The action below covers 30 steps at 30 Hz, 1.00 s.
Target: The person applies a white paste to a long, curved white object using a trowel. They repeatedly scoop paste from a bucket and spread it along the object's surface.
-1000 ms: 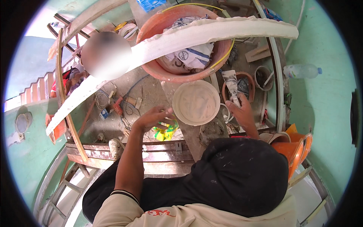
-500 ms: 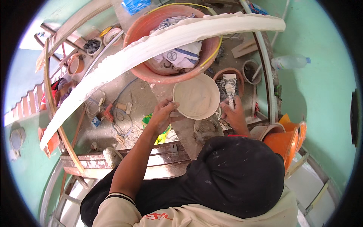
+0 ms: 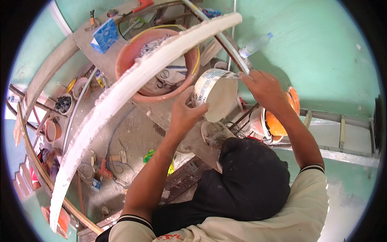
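My left hand [image 3: 184, 115] grips a small round white tub [image 3: 221, 99] from its left side, thumb at the rim. The tub is tipped, its opening turned to the right, and pale plaster coats the inside. In my right hand [image 3: 264, 88] is a putty knife [image 3: 231, 75]; its blade meets the tub's upper rim, and the fingers hide most of its handle. Beyond the tub, a long curved strip [image 3: 121, 84] covered in white plaster sweeps across the view. Behind that strip stands a large orange-brown basin [image 3: 139, 96] with a printed white sack [image 3: 171, 78] in it.
Planks below carry a plaster-crusted pot [image 3: 215, 133]. A blue box [image 3: 105, 36] and a hammer [image 3: 92, 21] lie at the far left. Orange buckets [image 3: 278, 123] and a metal ladder [image 3: 342, 151] are at right, a plastic bottle [image 3: 256, 45] by the green wall. Cables and an orange power tool [image 3: 105, 169] lie lower left.
The tub has gone from facing up to tipped on its side. My right hand has moved up and right, bringing the putty knife from beside the tub to its rim. The whole view has shifted.
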Each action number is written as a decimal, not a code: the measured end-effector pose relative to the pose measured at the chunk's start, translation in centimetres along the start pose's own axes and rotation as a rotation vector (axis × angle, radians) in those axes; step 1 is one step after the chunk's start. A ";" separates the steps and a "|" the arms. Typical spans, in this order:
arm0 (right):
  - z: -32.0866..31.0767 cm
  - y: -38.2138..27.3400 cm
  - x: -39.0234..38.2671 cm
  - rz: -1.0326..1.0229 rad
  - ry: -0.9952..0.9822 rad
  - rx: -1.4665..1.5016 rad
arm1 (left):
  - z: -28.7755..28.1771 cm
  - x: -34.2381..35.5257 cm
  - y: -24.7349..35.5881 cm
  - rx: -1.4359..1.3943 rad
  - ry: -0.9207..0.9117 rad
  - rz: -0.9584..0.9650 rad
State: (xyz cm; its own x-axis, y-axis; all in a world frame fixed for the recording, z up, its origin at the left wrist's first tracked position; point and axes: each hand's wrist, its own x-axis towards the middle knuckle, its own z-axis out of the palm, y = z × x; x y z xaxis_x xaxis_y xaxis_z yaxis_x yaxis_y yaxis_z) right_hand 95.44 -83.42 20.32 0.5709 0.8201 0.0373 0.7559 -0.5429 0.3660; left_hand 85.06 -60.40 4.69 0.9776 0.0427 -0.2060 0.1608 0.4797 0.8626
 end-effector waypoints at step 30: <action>-12.5 -21.0 9.6 0.359 0.313 0.157 | -12.5 -4.8 19.5 -0.318 -0.215 0.549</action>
State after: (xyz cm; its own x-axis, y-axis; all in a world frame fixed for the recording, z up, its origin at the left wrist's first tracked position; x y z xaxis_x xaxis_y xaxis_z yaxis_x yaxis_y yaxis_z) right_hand 80.99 -61.87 24.64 0.6988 0.5783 0.4211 0.5820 -0.8018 0.1353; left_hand 81.78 -40.29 16.70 0.9166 0.1949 0.3490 -0.3836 0.6745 0.6308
